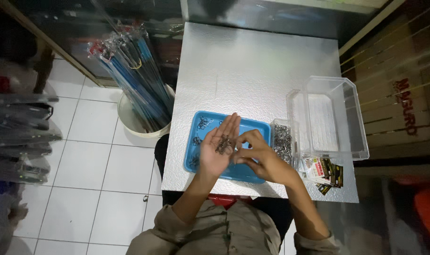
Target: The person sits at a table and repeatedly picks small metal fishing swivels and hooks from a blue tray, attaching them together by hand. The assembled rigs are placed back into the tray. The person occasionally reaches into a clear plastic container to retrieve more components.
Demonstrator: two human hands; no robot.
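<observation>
Blue tray (253,126) holds small metal clips; right of it, a small clear box (282,140) holds more. Above the tray, left hand (216,150) lies spread, palm cupping dark metal clips (224,145); right hand (256,156) pinches at them.

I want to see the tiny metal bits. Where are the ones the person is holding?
In the head view, the small metal pieces lie in the open palm of the left hand, above the blue tray. The right hand reaches in beside them.
</observation>
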